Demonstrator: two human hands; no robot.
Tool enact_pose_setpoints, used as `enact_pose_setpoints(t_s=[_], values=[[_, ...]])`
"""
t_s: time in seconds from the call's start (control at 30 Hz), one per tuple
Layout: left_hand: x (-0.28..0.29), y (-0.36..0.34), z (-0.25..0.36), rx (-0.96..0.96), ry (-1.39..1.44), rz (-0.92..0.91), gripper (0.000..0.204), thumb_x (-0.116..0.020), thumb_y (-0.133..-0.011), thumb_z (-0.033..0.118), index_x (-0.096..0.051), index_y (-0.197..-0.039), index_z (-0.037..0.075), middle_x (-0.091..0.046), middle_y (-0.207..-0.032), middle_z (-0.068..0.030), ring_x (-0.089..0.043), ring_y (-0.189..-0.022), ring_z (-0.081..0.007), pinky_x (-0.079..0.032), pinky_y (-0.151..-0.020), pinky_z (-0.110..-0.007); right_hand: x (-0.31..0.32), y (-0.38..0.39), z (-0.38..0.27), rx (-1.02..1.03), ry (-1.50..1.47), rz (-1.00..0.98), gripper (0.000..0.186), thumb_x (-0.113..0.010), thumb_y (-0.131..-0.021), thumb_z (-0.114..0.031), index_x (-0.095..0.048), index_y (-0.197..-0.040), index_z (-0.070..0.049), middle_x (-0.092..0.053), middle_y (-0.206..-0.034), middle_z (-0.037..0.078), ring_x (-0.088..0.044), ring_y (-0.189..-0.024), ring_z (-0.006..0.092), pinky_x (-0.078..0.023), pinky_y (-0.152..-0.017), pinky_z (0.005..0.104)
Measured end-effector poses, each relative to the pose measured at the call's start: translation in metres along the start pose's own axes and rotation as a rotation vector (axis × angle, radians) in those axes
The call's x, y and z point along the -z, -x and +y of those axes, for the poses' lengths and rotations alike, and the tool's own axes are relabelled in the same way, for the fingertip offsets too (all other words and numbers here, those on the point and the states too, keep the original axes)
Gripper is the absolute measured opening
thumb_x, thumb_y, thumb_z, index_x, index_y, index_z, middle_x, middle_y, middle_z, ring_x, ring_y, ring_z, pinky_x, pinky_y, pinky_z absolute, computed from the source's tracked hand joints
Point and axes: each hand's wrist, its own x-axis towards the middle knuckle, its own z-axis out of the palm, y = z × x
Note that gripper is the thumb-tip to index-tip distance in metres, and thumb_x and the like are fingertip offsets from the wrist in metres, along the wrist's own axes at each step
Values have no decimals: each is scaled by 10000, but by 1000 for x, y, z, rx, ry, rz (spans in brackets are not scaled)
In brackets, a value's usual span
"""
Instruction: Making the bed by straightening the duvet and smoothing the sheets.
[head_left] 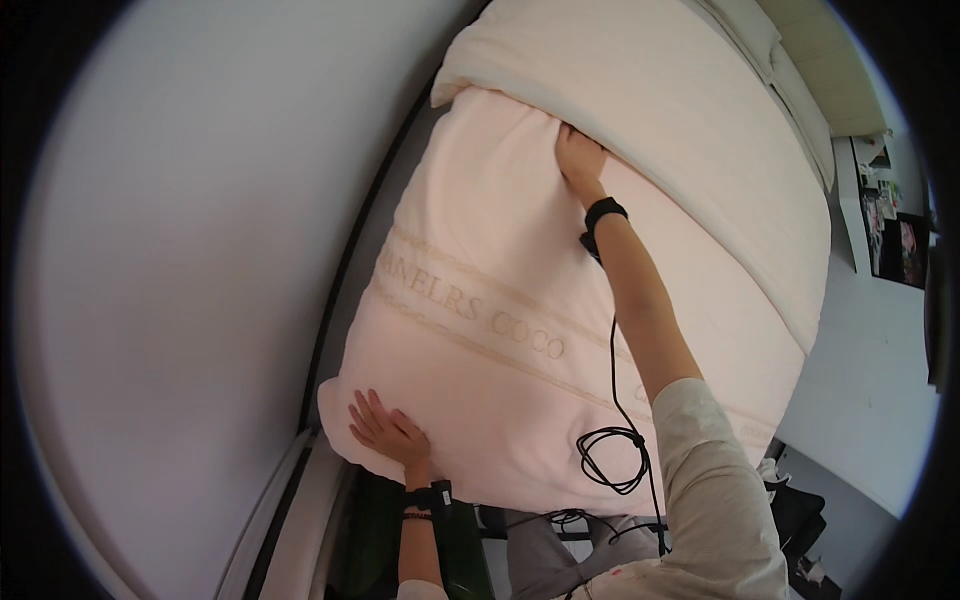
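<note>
A pale pink blanket (pixel 480 410) with beige bands and lettering covers the lower part of a bed. Across its upper part lies a cream duvet (pixel 660 90), its edge running diagonally. My left hand (pixel 390 430) rests on the blanket near its lower left corner, fingers spread. Farther up, my outstretched right hand (pixel 582 162) meets the duvet's edge. Its fingertips are hidden there, so whether they grip cloth does not show. Creases in the blanket run near this hand. Both wrists wear black bands.
A coiled black cable (pixel 612 460) lies on the blanket and trails toward my body. A pale wall (pixel 190 250) runs along the left. Pillows (pixel 745 40) and a headboard (pixel 825 60) are at the upper right. Beyond the bed, shelves (pixel 885 215) hold small items.
</note>
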Motion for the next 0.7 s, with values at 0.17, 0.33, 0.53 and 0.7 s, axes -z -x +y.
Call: enact_pose_setpoints(t_s=[0.17,0.33,0.53,0.7], values=[[-7,-1,6,-9,-13,18,424,-303,-914,246,-450,-1264,55,-395,-1364,-142,-300,-1283,-355,-151,-1038,-515,-3,-16,-59,10,-88,-138,536,-292,-895,-426,-596,-1083,-27,-589,-1104,199,-538,-1043,362,-329,-961,495],[-10,0,-3,-3,-55,11,423,-293,-913,246,-449,-1257,57,-398,-1360,-144,-309,-1275,-365,-158,-1029,-524,-4,-13,-106,156,-156,-269,520,-350,-874,-455,-548,-1188,-92,-555,-1189,158,-470,-1154,319,-263,-993,502],[-14,-1,-3,-41,-22,26,434,-285,-912,249,-441,-1268,57,-399,-1359,-147,-309,-1274,-369,-165,-1020,-522,-31,-23,-120,321,-165,-190,485,-399,-854,-442,-578,-1157,-108,-543,-1213,123,-434,-1179,278,-234,-994,518],[-12,-1,-6,-63,-47,41,439,-292,-903,245,-442,-1268,52,-388,-1367,-151,-303,-1278,-375,-158,-1019,-528,-19,4,-160,579,260,-479,484,-358,-876,-489,-656,-1054,-152,-588,-1164,46,-481,-1137,280,-107,-1037,565]])
